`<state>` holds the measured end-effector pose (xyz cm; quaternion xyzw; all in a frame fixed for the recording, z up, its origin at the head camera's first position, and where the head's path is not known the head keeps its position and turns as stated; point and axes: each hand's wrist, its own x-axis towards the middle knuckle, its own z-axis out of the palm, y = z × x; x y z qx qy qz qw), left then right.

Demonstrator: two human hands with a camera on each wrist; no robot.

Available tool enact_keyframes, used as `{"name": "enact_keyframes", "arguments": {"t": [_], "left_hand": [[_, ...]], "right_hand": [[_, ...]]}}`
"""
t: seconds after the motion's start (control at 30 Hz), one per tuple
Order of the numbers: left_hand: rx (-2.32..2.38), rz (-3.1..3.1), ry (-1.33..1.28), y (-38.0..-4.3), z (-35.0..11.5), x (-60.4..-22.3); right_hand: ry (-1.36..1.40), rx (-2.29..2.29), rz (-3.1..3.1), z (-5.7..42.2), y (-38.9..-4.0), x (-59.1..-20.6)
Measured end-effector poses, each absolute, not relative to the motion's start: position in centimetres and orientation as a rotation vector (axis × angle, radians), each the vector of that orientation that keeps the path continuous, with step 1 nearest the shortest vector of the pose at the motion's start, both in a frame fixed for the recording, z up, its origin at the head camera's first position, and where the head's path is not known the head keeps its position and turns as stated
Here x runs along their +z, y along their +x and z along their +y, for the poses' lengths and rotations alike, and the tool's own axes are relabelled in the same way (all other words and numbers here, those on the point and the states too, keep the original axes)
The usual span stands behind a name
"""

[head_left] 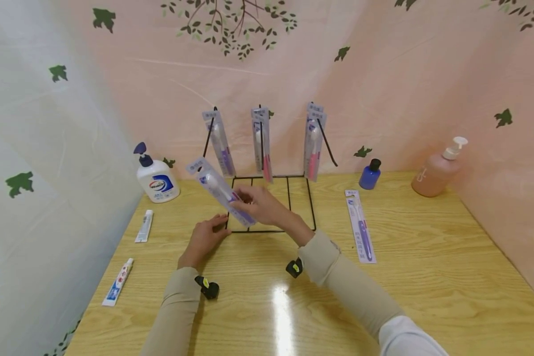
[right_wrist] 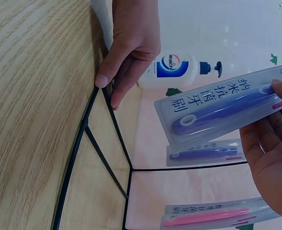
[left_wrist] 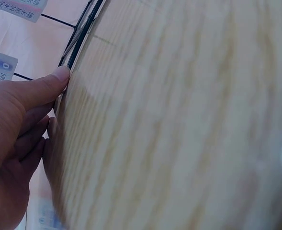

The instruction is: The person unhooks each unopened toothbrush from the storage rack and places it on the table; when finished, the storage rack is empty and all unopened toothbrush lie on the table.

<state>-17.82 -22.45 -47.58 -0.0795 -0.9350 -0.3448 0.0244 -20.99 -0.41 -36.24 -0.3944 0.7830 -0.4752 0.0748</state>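
Note:
My right hand (head_left: 264,205) pinches a packaged purple toothbrush (head_left: 215,185) by its lower end, between thumb and fingers. The pack tilts to the upper left, in front of the left hook. A black wire rack (head_left: 271,231) stands on the table; my left hand (head_left: 203,241) holds its front left corner, thumb on the wire in the left wrist view. On the rack's hooks hang a purple toothbrush pack (head_left: 224,158) at left, pink toothbrush packs (head_left: 267,165) in the middle, and more pink ones (head_left: 312,165) at right.
At left stand a white pump bottle (head_left: 157,184) and two toothpaste tubes, one small (head_left: 145,226), one larger (head_left: 118,282). Right of the rack lie a purple toothbrush pack (head_left: 360,227), a blue bottle (head_left: 370,176) and a pink pump bottle (head_left: 433,173). A patterned curtain (head_left: 267,84) hangs behind.

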Motion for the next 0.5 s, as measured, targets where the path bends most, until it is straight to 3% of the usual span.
{"name": "enact_keyframes", "arguments": {"t": [0.5], "left_hand": [[-1.036, -2.881, -0.252, -17.8, -22.4, -47.6]], "right_hand": [[-1.258, -1.392, 2.313, 0.3, -19.8, -35.6]]}}
